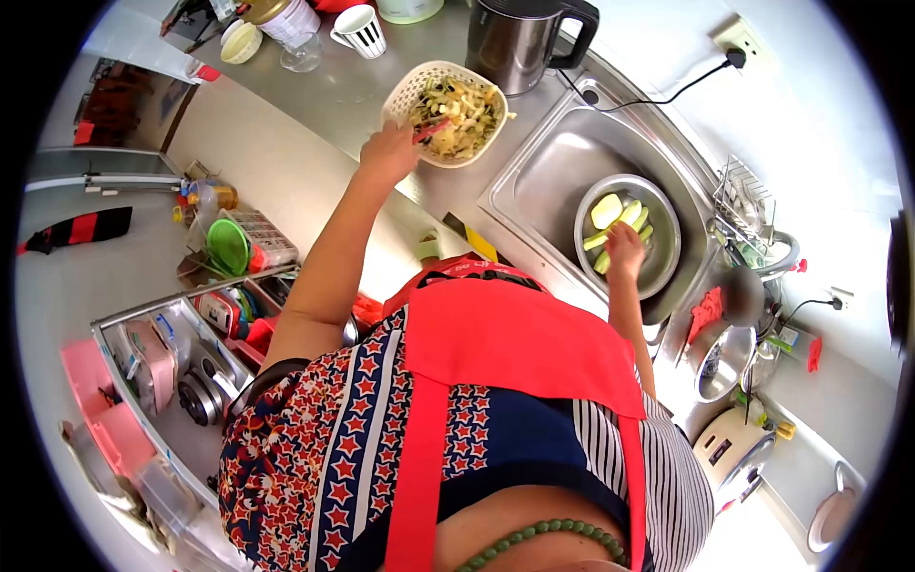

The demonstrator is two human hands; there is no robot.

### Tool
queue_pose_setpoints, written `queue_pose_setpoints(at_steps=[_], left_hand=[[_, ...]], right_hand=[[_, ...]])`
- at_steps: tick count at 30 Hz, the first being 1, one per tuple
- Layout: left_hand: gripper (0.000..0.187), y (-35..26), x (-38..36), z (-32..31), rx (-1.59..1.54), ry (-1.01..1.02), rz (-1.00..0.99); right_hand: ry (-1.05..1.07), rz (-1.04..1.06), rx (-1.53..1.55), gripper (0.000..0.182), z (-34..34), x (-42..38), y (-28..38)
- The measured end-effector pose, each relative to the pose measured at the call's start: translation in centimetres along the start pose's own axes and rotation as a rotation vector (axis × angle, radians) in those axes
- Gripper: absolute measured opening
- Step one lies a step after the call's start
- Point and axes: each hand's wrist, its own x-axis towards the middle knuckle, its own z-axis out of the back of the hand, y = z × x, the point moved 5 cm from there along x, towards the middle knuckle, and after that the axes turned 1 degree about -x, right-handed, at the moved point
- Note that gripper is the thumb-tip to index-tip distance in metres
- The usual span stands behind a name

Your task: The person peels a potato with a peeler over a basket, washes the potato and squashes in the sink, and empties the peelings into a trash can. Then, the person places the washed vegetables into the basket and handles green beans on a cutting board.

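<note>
My left hand (389, 153) is at the near-left rim of a cream perforated basket (398, 95), closed on a slim red tool (431, 131) that looks like a peeler. Vegetable peelings (467, 110), pale and dark green, fill the basket. My right hand (624, 250) reaches into a round metal bowl (670, 250) standing in the sink. Its fingers are closed around a pale green peeled vegetable (599, 240), partly hidden under the hand. Other peeled green pieces and a yellowish peeled piece (605, 211), perhaps a potato, lie in the same bowl.
The steel sink (543, 176) surrounds the bowl. An electric kettle (519, 43) stands behind it, its cord running to a wall socket (746, 43). A striped mug (362, 31) is on the counter. On the right are a wire rack (743, 195) and another metal bowl (724, 362). An open drawer (172, 381) is at left.
</note>
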Motion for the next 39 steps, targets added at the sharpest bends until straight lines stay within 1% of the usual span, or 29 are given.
queue_pose_setpoints(at_steps=[1,2,3,4,6,9,11,12,13,14,16,17,18,20,22,23,24,26,27,28,30,32,33,34,36,37,38,39], left_hand=[[0.023,1.3,0.4,-1.1,-0.031,0.008,-0.029],[0.023,2.6,1.1,-2.5,-0.061,0.014,-0.058],[0.023,3.6,1.5,-3.1,-0.091,0.019,-0.087],[0.023,4.2,1.6,-2.6,-0.158,-0.059,-0.146],[0.021,4.7,1.0,-1.7,-0.299,-0.219,-0.263],[0.022,4.5,-1.0,0.7,-0.962,-0.072,-0.014],[0.024,3.7,-2.1,0.3,-1.145,-0.096,-0.034],[0.025,3.3,-2.7,0.1,-1.092,-0.028,-0.058],[0.025,2.7,-3.4,-0.3,-1.153,-0.032,-0.125],[0.025,2.5,-3.9,-0.7,-1.212,-0.034,-0.192],[0.027,3.9,-4.1,-0.6,-1.154,-0.014,-0.328],[0.028,4.8,-4.2,-0.6,-1.122,-0.006,-0.395],[0.029,6.5,-3.6,-0.1,-1.117,-0.078,-0.333],[0.033,10.0,-1.6,0.8,-1.104,-0.211,-0.217],[0.039,12.8,1.2,-0.1,-0.982,-0.301,-0.072],[0.054,13.8,3.1,-2.0,-0.959,-0.291,-0.041],[0.059,13.3,3.7,-2.7,-1.065,-0.157,0.055],[0.070,12.1,4.9,-4.0,-1.260,0.105,0.262],[0.081,11.8,6.0,-6.4,-1.247,0.207,0.273],[0.073,10.6,5.7,-5.9,-1.285,0.332,0.318],[0.059,9.8,6.2,-8.7,-1.391,0.515,0.440],[0.046,8.3,5.6,-8.9,-1.592,0.564,0.479],[0.044,7.7,5.2,-8.5,-1.615,0.566,0.464],[0.043,7.5,4.8,-8.4,-1.640,0.570,0.451],[0.042,8.1,4.2,-9.6,-1.765,0.565,0.525],[0.043,8.7,3.4,-9.2,-1.792,0.566,0.522],[0.042,9.6,2.5,-8.7,-1.794,0.515,0.528],[0.042,10.6,1.6,-8.2,-1.801,0.461,0.529]], right_hand=[[0.110,0.037,0.018,0.021,-3.5,-0.7,-0.2],[0.215,0.042,-0.037,0.021,-7.5,-3.4,2.0],[0.361,0.101,0.012,0.020,-10.8,-4.1,2.3],[0.376,0.117,-0.038,0.020,-14.0,-6.0,3.8],[0.512,0.136,-0.065,0.021,-20.0,-9.9,6.5],[0.692,0.112,-0.165,0.028,-27.4,-14.1,7.4],[0.762,0.049,-0.215,0.030,-31.3,-16.5,6.7],[0.777,0.021,-0.215,0.031,-33.0,-17.4,6.3],[0.782,-0.016,-0.142,0.027,-34.2,-17.9,5.7],[0.733,0.000,-0.124,0.025,-34.5,-17.8,5.5],[0.642,0.027,-0.087,0.022,-34.6,-17.8,5.1],[0.586,0.130,-0.049,0.021,-34.2,-18.2,5.3],[0.555,0.246,-0.075,0.021,-33.4,-18.9,6.3],[0.490,0.388,-0.081,0.020,-31.5,-20.4,8.1],[0.478,0.346,-0.124,0.020,-29.8,-20.0,6.6],[0.472,0.330,-0.143,0.021,-28.9,-19.0,5.5],[0.492,0.146,-0.258,0.022,-28.0,-17.3,3.2],[0.428,0.021,-0.427,0.023,-26.7,-16.8,2.2],[0.413,0.109,-0.391,0.023,-27.0,-17.7,3.6],[0.445,0.118,-0.296,0.024,-27.2,-18.6,4.7],[0.498,0.235,-0.254,0.024,-27.4,-18.9,5.2],[0.464,-0.197,-0.253,0.022,-26.5,-16.0,1.1],[0.440,-0.156,-0.293,0.022,-26.6,-16.0,1.2],[0.488,0.004,-0.305,0.021,-27.0,-16.0,1.7],[0.552,0.005,-0.191,0.019,-28.1,-16.2,2.1],[0.577,-0.022,-0.217,0.018,-28.8,-16.0,2.0],[0.631,-0.050,-0.227,0.018,-29.2,-15.1,0.8],[0.682,-0.016,-0.275,0.018,-30.0,-15.3,0.6]])
